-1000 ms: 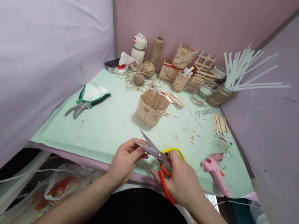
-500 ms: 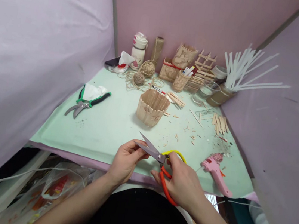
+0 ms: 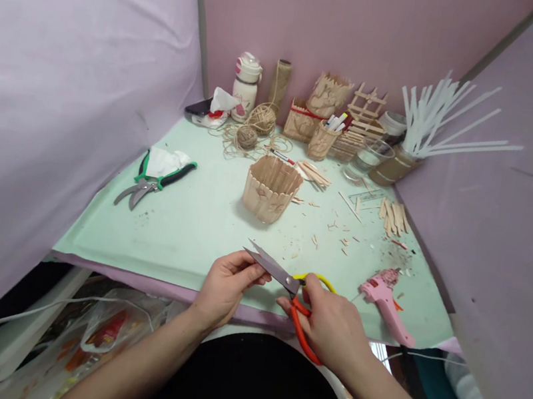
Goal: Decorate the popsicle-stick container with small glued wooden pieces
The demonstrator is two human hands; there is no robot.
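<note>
My right hand (image 3: 330,324) grips the handles of a pair of scissors (image 3: 284,280), one loop yellow and one orange, over the near edge of the green table mat (image 3: 191,228). The blades point left and are almost closed. My left hand (image 3: 225,284) is pinched at the blades; whatever sits between its fingertips is too small to make out. A round basket of wooden craft sticks (image 3: 269,188) stands on the mat just beyond the hands.
Green-handled pruning shears (image 3: 150,181) lie at the left on white paper. A pink glue gun (image 3: 386,292) lies at the right. Loose craft sticks (image 3: 392,216), twine balls (image 3: 252,126), a pen holder (image 3: 323,141) and a jar of white sticks (image 3: 398,163) crowd the back. Pink screens wall in the table.
The scissor blades have closed from a wider gape to nearly shut. Both hands have drifted slightly down and right.
</note>
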